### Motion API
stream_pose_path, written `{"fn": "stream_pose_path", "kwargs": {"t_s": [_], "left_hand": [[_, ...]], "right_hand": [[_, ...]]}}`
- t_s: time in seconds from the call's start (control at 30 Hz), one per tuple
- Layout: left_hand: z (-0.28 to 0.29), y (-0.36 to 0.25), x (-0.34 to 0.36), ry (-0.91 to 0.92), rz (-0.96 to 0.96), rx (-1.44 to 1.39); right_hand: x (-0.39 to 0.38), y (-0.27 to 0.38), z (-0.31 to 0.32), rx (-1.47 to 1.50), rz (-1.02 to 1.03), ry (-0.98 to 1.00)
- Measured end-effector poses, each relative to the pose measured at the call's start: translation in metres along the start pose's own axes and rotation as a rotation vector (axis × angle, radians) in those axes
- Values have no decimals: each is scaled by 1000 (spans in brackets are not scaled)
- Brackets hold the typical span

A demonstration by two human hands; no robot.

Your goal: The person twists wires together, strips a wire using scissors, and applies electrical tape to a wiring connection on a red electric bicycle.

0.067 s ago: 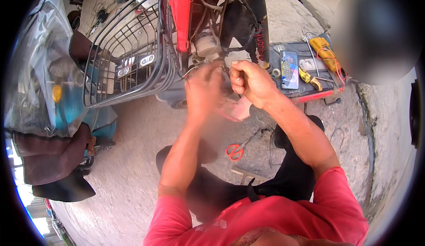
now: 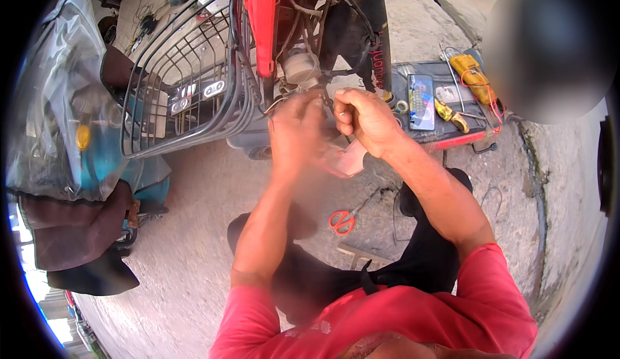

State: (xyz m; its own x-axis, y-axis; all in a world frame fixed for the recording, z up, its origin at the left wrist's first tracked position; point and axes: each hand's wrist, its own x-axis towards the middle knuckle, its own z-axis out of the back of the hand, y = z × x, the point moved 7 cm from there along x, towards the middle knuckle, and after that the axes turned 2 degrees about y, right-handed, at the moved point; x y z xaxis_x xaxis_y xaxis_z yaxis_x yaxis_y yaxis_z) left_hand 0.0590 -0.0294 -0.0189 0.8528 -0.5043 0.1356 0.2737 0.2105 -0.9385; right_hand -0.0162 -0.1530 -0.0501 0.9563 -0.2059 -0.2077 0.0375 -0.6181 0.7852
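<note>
Both my hands work close together at the exposed front of a red scooter. My left hand reaches in among thin wires below a round grey part; its fingers are bent inward and partly hidden, so their grip does not show. Just right of it, my right hand is closed with thumb and forefinger pinched together. Whatever lies in that pinch is too small to make out, though dark wiring runs close by. A pale reddish panel shows below the hands.
Left of the hands juts a black wire basket. A dark case at right carries a phone, yellow-handled pliers and a yellow multimeter. Orange-handled scissors lie on the concrete between my legs. A plastic-covered vehicle stands far left.
My right hand has shifted very slightly left, toward my left hand. Otherwise the scene looks the same.
</note>
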Motion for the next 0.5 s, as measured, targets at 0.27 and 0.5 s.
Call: {"fn": "stream_pose_path", "kwargs": {"t_s": [0.27,0.5], "left_hand": [[-1,-2,-2,18,115,-155],[0,4,-2,47,120,-293]], "right_hand": [[8,0,5,-266,95,-68],[15,-13,1,-207,-42,-40]]}}
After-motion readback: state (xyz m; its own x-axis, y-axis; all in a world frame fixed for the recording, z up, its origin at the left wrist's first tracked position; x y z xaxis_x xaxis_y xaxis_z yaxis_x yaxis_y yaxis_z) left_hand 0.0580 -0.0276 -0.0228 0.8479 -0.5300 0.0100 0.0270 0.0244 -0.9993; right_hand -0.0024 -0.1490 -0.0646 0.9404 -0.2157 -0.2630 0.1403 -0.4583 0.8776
